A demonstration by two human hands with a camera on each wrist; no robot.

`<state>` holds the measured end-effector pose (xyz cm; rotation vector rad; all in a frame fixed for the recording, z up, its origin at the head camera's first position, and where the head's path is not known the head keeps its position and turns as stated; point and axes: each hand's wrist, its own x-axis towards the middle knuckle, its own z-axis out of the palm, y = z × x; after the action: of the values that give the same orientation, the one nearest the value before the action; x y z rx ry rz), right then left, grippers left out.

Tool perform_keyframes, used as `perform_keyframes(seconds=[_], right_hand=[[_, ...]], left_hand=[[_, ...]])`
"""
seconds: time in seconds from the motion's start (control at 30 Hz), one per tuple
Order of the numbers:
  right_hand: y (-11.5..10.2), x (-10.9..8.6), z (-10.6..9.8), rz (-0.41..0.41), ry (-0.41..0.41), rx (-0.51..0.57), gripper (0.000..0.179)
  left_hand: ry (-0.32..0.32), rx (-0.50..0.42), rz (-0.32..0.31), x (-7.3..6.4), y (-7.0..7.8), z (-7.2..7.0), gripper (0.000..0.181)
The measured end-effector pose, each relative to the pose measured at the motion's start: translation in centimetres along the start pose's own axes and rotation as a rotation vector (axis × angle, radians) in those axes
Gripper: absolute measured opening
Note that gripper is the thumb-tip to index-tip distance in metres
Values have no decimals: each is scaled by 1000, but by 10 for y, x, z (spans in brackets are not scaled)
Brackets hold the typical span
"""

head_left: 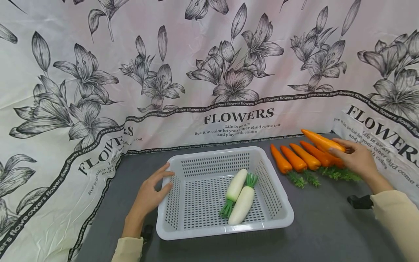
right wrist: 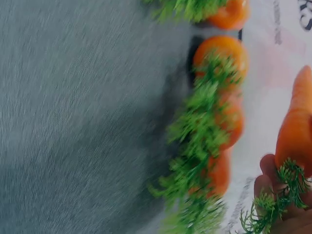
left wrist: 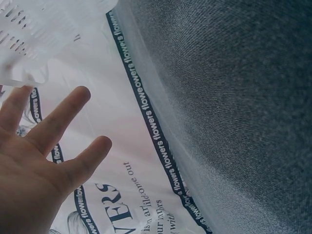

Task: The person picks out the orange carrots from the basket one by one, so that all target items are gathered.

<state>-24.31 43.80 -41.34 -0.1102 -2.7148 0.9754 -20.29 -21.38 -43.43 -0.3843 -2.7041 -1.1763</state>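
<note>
My right hand (head_left: 359, 159) grips an orange carrot (head_left: 319, 140) by its thick end, above the right end of a row of carrots (head_left: 295, 159). In the right wrist view, this held carrot (right wrist: 297, 129) points upward, its leafy top hanging by my fingers. My left hand (head_left: 148, 193) is at the left rim of a white perforated basket (head_left: 226, 230), fingers spread. The left wrist view has one fingertip meeting the basket edge while the other fingers are extended. Inside the basket lie two white radishes (head_left: 243, 205) with green tops, side by side and facing opposite ways.
The row of carrots lies to the basket's right on a dark grey table (head_left: 327, 225), green tops toward me. A white flower-printed curtain (head_left: 235, 123) closes off the back and both sides. Dark straps (head_left: 360, 202) are near both wrists.
</note>
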Motion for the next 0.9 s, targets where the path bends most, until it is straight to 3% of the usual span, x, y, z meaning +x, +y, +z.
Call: perform_keyframes(seconds=[0.43,0.9], right_hand=[[33,7,-10,114,24,-63,71],[57,11,-4,283,80,-112,71]], left_hand=[[-6,-9,12,0,-1,0,38],[-2,-4,-2,0,0,0,38]])
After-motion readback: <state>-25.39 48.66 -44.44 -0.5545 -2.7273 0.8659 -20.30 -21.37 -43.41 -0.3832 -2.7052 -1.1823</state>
